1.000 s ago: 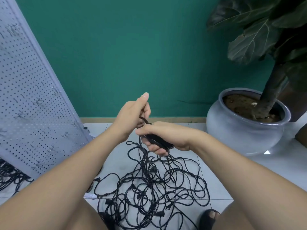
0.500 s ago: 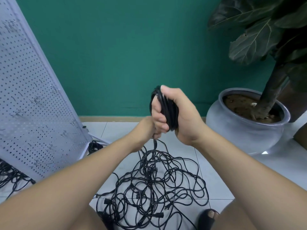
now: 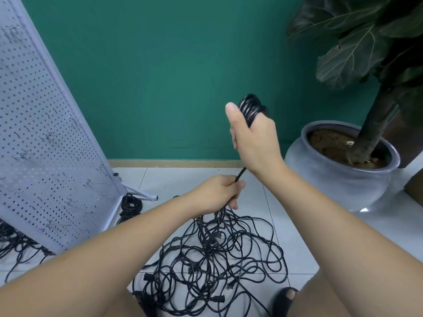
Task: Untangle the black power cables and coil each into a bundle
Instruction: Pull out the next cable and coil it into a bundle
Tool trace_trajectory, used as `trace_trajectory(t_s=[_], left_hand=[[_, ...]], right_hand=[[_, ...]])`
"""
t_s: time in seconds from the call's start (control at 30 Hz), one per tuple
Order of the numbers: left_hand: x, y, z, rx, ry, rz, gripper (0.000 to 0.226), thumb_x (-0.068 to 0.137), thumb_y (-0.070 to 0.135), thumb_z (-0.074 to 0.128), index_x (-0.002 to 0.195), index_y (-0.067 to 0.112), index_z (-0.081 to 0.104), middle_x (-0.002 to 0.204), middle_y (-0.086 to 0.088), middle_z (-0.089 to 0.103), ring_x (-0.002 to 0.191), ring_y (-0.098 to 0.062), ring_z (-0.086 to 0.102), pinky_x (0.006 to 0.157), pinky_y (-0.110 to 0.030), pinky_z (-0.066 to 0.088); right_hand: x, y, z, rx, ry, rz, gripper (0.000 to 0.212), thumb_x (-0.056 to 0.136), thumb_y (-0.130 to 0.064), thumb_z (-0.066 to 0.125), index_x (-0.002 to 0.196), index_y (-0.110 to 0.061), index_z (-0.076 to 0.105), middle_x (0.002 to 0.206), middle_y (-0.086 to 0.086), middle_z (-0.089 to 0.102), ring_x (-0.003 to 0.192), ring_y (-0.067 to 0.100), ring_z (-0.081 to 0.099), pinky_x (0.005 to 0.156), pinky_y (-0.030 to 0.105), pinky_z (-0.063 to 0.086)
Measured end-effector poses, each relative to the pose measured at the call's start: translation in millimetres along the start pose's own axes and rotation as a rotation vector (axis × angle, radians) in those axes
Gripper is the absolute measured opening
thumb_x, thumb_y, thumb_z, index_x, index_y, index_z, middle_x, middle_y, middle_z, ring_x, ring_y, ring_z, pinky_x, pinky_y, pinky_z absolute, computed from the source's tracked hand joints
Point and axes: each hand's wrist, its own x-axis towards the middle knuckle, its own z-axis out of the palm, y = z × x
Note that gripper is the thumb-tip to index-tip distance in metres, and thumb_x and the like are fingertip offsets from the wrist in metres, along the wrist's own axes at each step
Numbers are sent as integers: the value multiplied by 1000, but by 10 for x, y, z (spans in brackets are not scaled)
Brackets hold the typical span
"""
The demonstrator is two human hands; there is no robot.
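Right hand (image 3: 254, 138) clenches a coiled bundle (image 3: 251, 107), left hand (image 3: 217, 191) grips its trailing cable (image 3: 240, 173); hard tugging could knot the tangle (image 3: 212, 259).

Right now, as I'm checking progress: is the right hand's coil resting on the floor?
No, the right hand grips the coil raised above the left hand, which grips the cable, and the tangle.

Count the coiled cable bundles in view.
2 clear: the held bundle in the right hand, the floor bundle by the pegboard foot. A third may lie partly hidden beside it.
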Motion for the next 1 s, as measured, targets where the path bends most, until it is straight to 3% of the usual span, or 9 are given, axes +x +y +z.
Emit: trace_trajectory(t_s=[0.1, 0.17, 0.37, 0.47, 0.53, 0.63, 0.77, 0.87, 1.0], left_hand=[[-50, 52, -81, 88, 10, 17, 41, 112, 39, 46, 78, 17, 56, 65, -3, 67, 75, -30, 72, 84, -43, 55], [-79, 54, -192, 144, 51, 23, 39, 110, 36, 50, 81, 14, 61, 63, -1, 65, 61, -20, 67, 72, -37, 55], [-172, -20, -493, 177, 93, 29, 32, 98, 36, 68, 71, 20, 65, 63, -2, 66, 58, -15, 63, 58, -28, 47], [-199, -45, -561, 115, 67, 28, 26, 92, 33, 65, 71, 18, 70, 68, -12, 69, 62, -18, 63, 64, -34, 47], [-197, -62, -602, 61, 43, 33, 30, 86, 32, 55, 70, 14, 73, 67, -15, 69, 64, -19, 63, 74, -40, 51], [-208, -71, -636, 14, -20, 60, 29, 78, 28, 50, 69, 13, 73, 79, -23, 72, 71, -18, 63, 85, -38, 50], [-259, -112, -704, 57, -115, 69, 7, 75, 22, 63, 76, 16, 68, 81, -2, 66, 79, -9, 56, 76, -23, 42], [-239, -251, -755, 47, -119, 68, 8, 81, 18, 71, 89, 15, 70, 88, 0, 67, 83, -12, 56, 82, -30, 45], [-168, -541, -767, 34, -4, -20, 32, 70, 33, 78, 101, 32, 70, 106, -12, 76, 83, -27, 60, 77, -46, 48]], right_hand=[[67, 219, 36, -316, -151, 11, 65, 106, -62, 51, 66, -16, 28, 56, 5, 28, 50, 22, 26, 51, 45, 33], [88, 381, 47, -470, -272, 87, 67, 105, -70, 46, 67, -17, 30, 56, 4, 31, 49, 23, 29, 51, 40, 34], [-63, 482, 159, -629, -623, 241, 76, 107, -74, 34, 66, -11, 51, 61, 9, 61, 58, 29, 59, 63, 37, 49], [-120, 444, 195, -534, -777, 392, 89, 102, -82, 24, 71, -11, 67, 60, 9, 68, 47, 24, 60, 57, 32, 54], [-132, 434, 177, -350, -883, 525, 92, 97, -90, 22, 81, -16, 74, 65, 5, 61, 47, 22, 55, 48, 26, 43], [-128, 465, 120, -146, -1069, 664, 90, 89, -98, 33, 100, -22, 80, 71, 1, 51, 52, 18, 48, 50, 25, 38], [-150, 545, 29, 105, -1148, 830, 53, 94, -68, 72, 89, -17, 61, 71, 0, 46, 54, 15, 40, 51, 25, 38], [-212, 612, 8, 297, -1111, 854, 16, 102, -21, 71, 91, -16, 59, 70, 1, 44, 52, 12, 40, 49, 22, 35], [-275, 613, 62, 416, -960, 868, 30, 96, -5, 60, 70, -19, 61, 68, 3, 42, 51, 15, 34, 51, 26, 31]])
